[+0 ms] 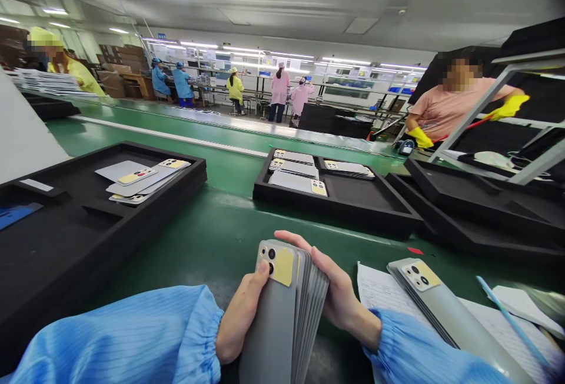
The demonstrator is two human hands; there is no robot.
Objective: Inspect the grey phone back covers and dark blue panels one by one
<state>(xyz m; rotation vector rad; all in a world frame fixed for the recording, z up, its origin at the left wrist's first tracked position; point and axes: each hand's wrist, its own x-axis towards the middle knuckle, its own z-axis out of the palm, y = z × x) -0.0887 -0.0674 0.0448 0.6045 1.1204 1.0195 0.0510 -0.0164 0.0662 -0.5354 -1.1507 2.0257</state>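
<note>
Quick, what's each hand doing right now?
Left hand: closed, holding a stack of gray phone covers.
Right hand: holding the same stack from its other side.

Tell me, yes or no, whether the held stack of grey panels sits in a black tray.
No: the left hand and right hand hold the stack between them, outside the black trays.

Head-height view, forward and down

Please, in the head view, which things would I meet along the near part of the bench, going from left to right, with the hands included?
Large black tray → left hand → stack of gray panels held between the hands → right hand → second pile of gray panels → thin blue stick.
</note>
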